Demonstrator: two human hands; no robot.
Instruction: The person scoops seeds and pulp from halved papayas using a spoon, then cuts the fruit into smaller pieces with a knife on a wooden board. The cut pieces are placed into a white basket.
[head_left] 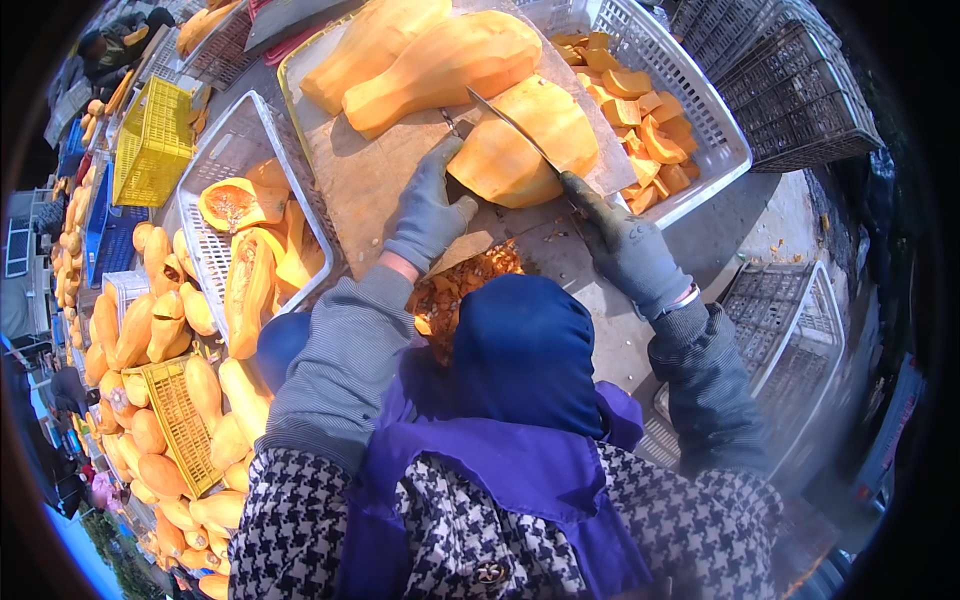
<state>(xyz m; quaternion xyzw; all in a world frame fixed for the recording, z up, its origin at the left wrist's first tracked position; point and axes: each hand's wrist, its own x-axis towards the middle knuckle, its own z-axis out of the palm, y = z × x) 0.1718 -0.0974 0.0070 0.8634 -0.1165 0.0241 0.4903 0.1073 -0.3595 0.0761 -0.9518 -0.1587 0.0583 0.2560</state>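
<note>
Left hand [432,205], gloved, lay flat against the squash piece [525,150] at upper centre, bracing its left side, on the board [370,180]. Right hand [625,245] was clenched on the knife [510,125], blade over the piece's top. Cut chunks filled the crate [700,90], upper right.

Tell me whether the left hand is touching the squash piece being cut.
Touching. The head view shows the gloved left hand pressed against the side of the peeled squash piece, no gap visible, while the knife lies across it.
</note>
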